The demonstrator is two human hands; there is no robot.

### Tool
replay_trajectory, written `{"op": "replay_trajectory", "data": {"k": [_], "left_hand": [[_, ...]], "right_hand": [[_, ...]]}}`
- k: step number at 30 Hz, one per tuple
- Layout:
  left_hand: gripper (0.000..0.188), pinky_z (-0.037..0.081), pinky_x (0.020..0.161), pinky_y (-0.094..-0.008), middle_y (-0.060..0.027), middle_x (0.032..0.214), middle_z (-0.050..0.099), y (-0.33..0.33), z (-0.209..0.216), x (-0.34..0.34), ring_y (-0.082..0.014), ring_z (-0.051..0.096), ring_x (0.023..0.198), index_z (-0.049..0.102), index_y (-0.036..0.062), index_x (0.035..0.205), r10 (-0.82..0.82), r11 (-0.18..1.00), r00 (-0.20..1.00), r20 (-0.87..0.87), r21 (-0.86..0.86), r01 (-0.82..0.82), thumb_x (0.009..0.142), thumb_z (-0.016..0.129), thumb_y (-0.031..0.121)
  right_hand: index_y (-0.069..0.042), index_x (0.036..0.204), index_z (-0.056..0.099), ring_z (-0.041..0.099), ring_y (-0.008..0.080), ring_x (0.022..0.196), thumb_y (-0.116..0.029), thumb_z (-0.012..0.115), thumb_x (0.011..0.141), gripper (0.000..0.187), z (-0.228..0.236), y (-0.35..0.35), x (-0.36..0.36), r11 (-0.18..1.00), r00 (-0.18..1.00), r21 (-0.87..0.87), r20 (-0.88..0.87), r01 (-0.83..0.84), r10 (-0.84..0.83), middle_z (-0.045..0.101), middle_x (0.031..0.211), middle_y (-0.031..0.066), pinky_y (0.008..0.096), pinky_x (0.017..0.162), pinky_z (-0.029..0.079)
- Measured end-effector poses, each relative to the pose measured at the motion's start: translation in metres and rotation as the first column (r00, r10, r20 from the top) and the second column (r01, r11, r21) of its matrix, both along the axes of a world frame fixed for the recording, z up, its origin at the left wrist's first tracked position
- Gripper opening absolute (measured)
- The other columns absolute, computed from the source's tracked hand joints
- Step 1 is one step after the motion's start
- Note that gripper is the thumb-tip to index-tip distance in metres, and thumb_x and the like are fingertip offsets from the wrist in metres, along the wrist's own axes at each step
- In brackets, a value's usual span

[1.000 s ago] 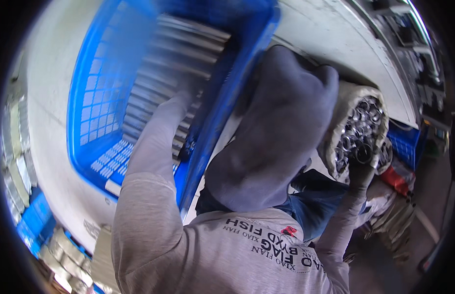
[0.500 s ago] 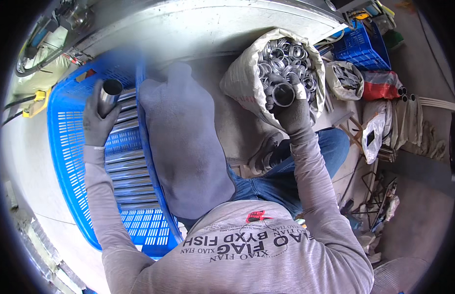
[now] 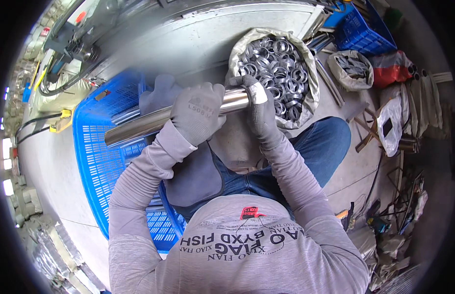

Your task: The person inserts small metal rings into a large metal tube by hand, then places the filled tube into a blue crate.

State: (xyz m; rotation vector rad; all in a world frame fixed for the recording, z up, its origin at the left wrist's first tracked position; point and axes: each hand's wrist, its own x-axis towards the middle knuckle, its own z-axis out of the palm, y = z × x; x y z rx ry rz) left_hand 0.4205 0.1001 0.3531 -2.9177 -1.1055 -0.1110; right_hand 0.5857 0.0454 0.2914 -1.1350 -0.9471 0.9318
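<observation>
The left hand (image 3: 198,111), in a grey glove, is closed around a shiny metal tube (image 3: 144,126), and the right hand (image 3: 261,111), gloved also, with white tape on one finger, folds over the right end of it. Whether a ring sits under these right fingers, I cannot tell. The tube is in front of the body, a little slanted, with its open left end reaching over the blue basket (image 3: 95,161); the left grip probably bears the weight, while the right one steadies the end. Below lies a grey pad (image 3: 195,183) over the leg, perhaps to protect the jeans (image 3: 320,149) from hard metal. The basket stands at the person's left with more tubes (image 3: 125,115) inside, and the whitish sack (image 3: 310,93), full of metal rings (image 3: 286,63), stands open beyond the right hand, so each supply seems placed for easy reach. Farther right are a smaller bag (image 3: 362,84) and a blue crate (image 3: 357,36).
</observation>
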Motion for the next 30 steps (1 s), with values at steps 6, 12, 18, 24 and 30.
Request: {"op": "replay_trajectory", "data": {"k": [6, 12, 18, 24, 30], "left_hand": [[0.039, 0.057, 0.079, -0.0388, -0.0103, 0.090, 0.067, -0.001, -0.001, 0.019, -0.0271, 0.071, 0.088, 0.060, 0.0087, 0.101, -0.021, 1.000, 0.999, -0.045, -0.009, 0.021, 0.075, 0.082, 0.027], [0.043, 0.056, 0.082, -0.0390, -0.0092, 0.096, 0.068, -0.005, -0.005, 0.026, -0.0254, 0.071, 0.091, 0.060, 0.0091, 0.103, -0.016, 1.000, 0.989, -0.144, 0.001, 0.016, 0.075, 0.085, 0.031], [0.049, 0.054, 0.081, -0.0378, -0.0086, 0.094, 0.066, -0.004, -0.002, 0.028, -0.0263, 0.070, 0.091, 0.061, 0.0068, 0.110, -0.006, 1.000, 0.971, -0.239, -0.031, -0.001, 0.075, 0.086, 0.032], [0.044, 0.055, 0.097, -0.0406, -0.0175, 0.121, 0.072, -0.021, 0.025, -0.001, -0.0299, 0.071, 0.108, 0.069, 0.0014, 0.121, -0.210, 0.974, 0.662, 0.719, 0.096, 0.204, 0.083, 0.086, 0.012], [0.039, 0.057, 0.087, -0.0331, -0.0093, 0.109, 0.072, 0.026, -0.025, -0.052, -0.0185, 0.069, 0.100, 0.064, -0.0037, 0.132, 0.526, 0.688, 0.143, 0.838, -0.519, 0.508, 0.094, 0.074, -0.001]], "right_hand": [[0.003, 0.109, 0.072, 0.068, 0.0203, 0.089, -0.030, 0.045, 0.109, 0.042, -0.017, -0.002, 0.011, 0.996, 0.996, -0.003, 0.006, 0.084, -0.084, 0.072, 0.098, 0.0121, 0.0334, 0.083, 0.054], [0.004, 0.111, 0.070, 0.068, 0.0205, 0.091, -0.020, 0.050, 0.108, 0.031, -0.028, -0.001, 0.005, 0.984, 0.983, 0.061, 0.070, 0.168, -0.172, 0.073, 0.097, 0.0120, 0.0338, 0.085, 0.054], [0.001, 0.109, 0.072, 0.068, 0.0169, 0.087, -0.022, 0.052, 0.108, 0.030, -0.036, 0.004, -0.005, 0.983, 0.981, -0.069, -0.075, 0.173, -0.178, 0.073, 0.094, 0.0077, 0.0321, 0.081, 0.054], [-0.002, 0.101, 0.068, 0.074, 0.0246, 0.074, -0.033, 0.054, 0.104, 0.034, -0.034, 0.012, 0.050, 0.961, 0.747, -0.224, -0.608, 0.163, -0.269, 0.073, 0.089, 0.0133, 0.0341, 0.060, 0.060], [-0.003, 0.111, 0.069, 0.072, 0.0215, 0.075, -0.038, 0.061, 0.101, 0.037, -0.028, 0.018, 0.042, 0.981, 0.764, -0.190, -0.637, -0.028, -0.101, 0.072, 0.092, 0.0101, 0.0338, 0.065, 0.060]]}}
